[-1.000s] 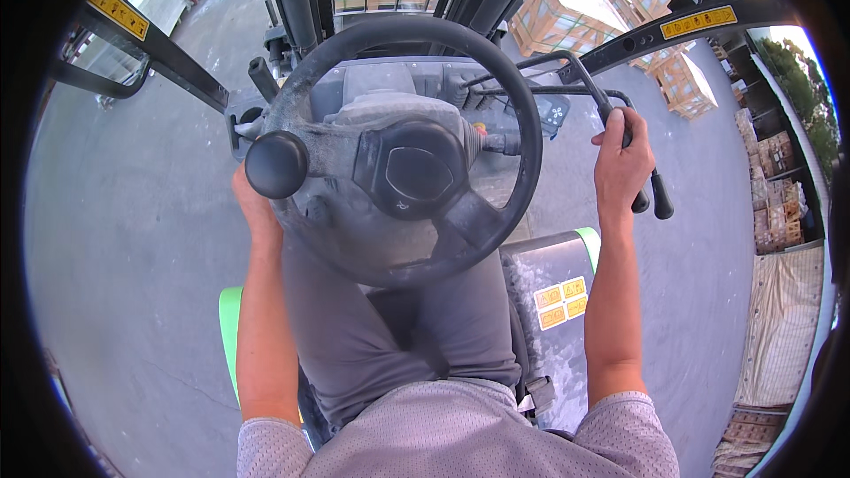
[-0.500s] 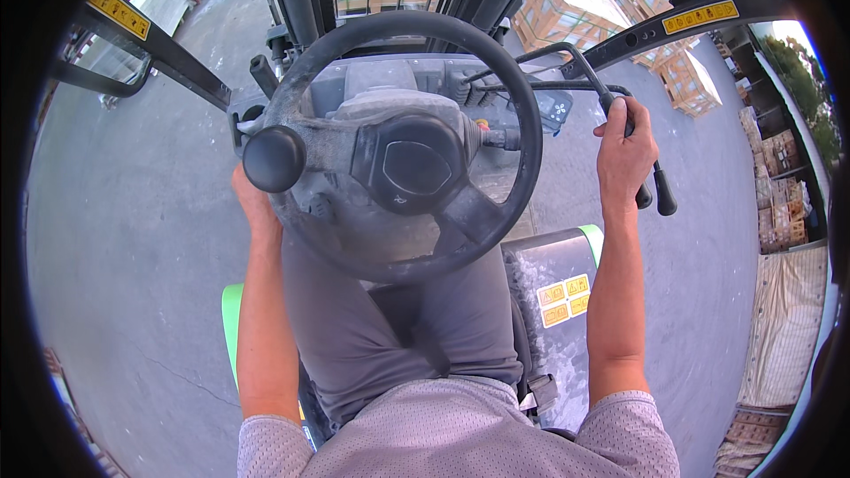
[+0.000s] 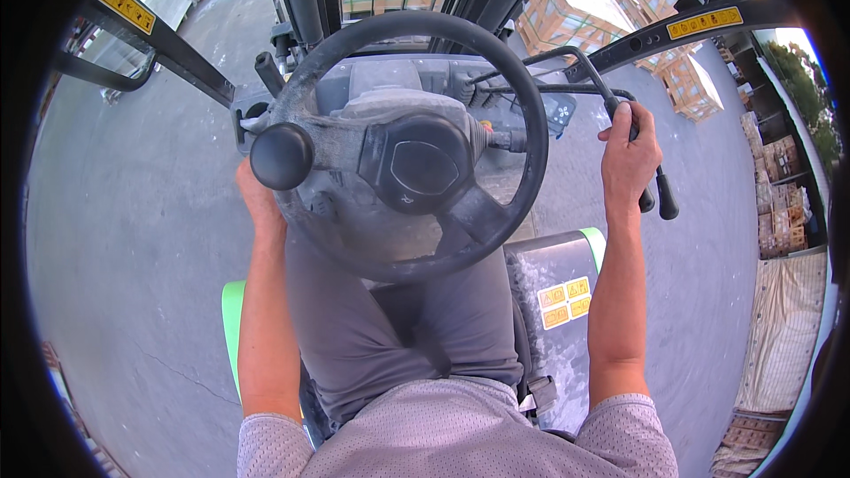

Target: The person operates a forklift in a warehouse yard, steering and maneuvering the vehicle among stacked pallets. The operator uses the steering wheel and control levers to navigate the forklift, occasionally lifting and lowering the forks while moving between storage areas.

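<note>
We are looking down on the steering wheel (image 3: pixel 403 143), a black ring sitting in the middle of the view, just above our lap. On its left rim is standing a round black spinner knob (image 3: pixel 281 156), and this knob is hiding most of our left hand (image 3: pixel 257 199): we are seeing only the back of the hand and the wrist coming up beneath the rim, so we cannot tell whether the fingers are wrapped round the knob or merely resting against it. The left forearm is running straight up from the lower edge, close beside our left thigh.

To the right of the wheel, our right hand (image 3: pixel 627 158) is gripping a thin black control lever (image 3: pixel 620 119), the fingers curled together round its shaft and the thumb lying along the near side; the fingertips themselves are turning out of sight behind the lever. A second lever with a black knob (image 3: pixel 667 205) is poking out just below the hand, and we cannot tell whether the palm is touching it. The right forearm is stretching nearly straight.

Farther out, wooden crates (image 3: pixel 575 13) are standing on the grey concrete floor (image 3: pixel 133 239) ahead, and the picture's dark rim is cutting off the stacked goods at the right.
</note>
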Demonstrator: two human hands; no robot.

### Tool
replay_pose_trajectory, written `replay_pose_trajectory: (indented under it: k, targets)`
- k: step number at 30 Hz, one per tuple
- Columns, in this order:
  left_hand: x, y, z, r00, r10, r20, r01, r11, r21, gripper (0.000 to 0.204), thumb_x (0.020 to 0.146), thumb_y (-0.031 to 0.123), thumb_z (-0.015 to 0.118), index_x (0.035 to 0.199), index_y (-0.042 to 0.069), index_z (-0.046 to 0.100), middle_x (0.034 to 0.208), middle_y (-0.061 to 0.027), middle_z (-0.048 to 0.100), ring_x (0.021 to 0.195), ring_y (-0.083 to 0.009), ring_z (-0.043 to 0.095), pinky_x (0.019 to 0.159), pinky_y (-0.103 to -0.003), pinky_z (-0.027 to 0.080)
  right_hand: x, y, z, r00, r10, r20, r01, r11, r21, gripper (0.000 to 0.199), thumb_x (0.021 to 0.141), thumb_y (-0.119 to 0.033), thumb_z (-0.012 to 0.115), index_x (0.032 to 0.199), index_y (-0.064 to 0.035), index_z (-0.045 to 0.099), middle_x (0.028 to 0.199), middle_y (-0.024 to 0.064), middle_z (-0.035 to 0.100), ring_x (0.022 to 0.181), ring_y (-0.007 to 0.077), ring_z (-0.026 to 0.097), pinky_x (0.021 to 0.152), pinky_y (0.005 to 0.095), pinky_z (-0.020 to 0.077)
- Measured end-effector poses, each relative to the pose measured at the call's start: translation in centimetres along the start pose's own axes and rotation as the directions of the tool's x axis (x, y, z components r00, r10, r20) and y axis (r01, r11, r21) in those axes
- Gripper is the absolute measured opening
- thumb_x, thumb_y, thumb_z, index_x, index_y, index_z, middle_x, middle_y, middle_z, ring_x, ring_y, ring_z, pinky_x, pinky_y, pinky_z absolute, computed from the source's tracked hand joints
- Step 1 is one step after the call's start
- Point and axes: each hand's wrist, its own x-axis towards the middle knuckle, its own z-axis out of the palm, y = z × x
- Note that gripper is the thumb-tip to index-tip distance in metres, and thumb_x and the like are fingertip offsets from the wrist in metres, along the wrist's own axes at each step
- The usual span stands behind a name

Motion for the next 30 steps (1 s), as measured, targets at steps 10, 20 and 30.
replay_pose_trajectory:
  k: [10,20,30]
  targets:
    - [-0.2,0.6,0.3,0.989,-0.145,-0.031,0.137,0.972,-0.190,0.022,0.098,0.014,0.059,0.080,0.003,0.065,0.079,0.0054,0.059,0.073,-0.0056,0.049,0.063,-0.028,0.042,0.0,0.0,-0.3,0.999,-0.032,0.014,0.032,0.999,0.005,0.027,0.105,-0.022,0.061,0.111,0.0033,0.069,0.085,0.0124,0.072,0.063,0.0157,0.070,0.061,0.0308,0.0542]
    - [-0.4,2.9,0.8,0.998,-0.061,-0.008,0.060,0.996,-0.067,0.026,0.100,0.021,0.064,0.087,-0.001,0.072,0.080,0.0042,0.062,0.073,-0.0060,0.052,0.065,-0.027,0.044,-1.2,0.6,-1.4,0.996,-0.037,0.077,0.037,0.999,-0.001,0.026,0.104,-0.020,0.062,0.115,0.0030,0.067,0.091,0.0141,0.072,0.071,0.0185,0.070,0.069,0.0331,0.0550]
    - [0.2,5.5,1.2,0.988,-0.136,-0.067,0.131,0.989,-0.076,0.038,0.104,0.031,0.065,0.095,-0.003,0.078,0.078,0.0007,0.065,0.071,-0.0100,0.056,0.068,-0.030,0.047,-8.7,4.0,-7.4,0.979,-0.039,-0.202,0.037,0.999,-0.014,0.021,0.101,-0.012,0.065,0.119,-0.0006,0.067,0.122,0.0141,0.066,0.089,0.0227,0.067,0.078,0.0352,0.0531]
